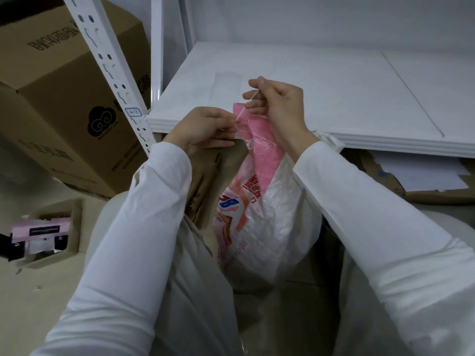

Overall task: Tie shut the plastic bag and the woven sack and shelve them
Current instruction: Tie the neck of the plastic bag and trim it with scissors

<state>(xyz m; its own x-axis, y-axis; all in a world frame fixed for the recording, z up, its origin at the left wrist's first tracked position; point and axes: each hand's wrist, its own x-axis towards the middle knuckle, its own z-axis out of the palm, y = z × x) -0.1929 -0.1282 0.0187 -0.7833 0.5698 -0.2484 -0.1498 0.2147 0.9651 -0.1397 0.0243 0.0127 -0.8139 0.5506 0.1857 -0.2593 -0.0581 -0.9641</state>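
A pink and white plastic bag (259,209) with printed lettering hangs between my knees, its gathered pink neck held up in front of the shelf edge. A thin rubber band (248,105) is stretched taut over the neck. My left hand (205,129) pinches the band's lower end beside the neck. My right hand (277,104) pinches the band's upper end and also grips the top of the neck. The woven sack is not in view.
A white metal shelf (334,98) lies just behind the hands, its slotted upright post (115,78) to the left. Large cardboard boxes (64,98) stand at left. A small open carton (43,235) with pink packets sits on the floor. Flattened cardboard (424,181) lies under the shelf.
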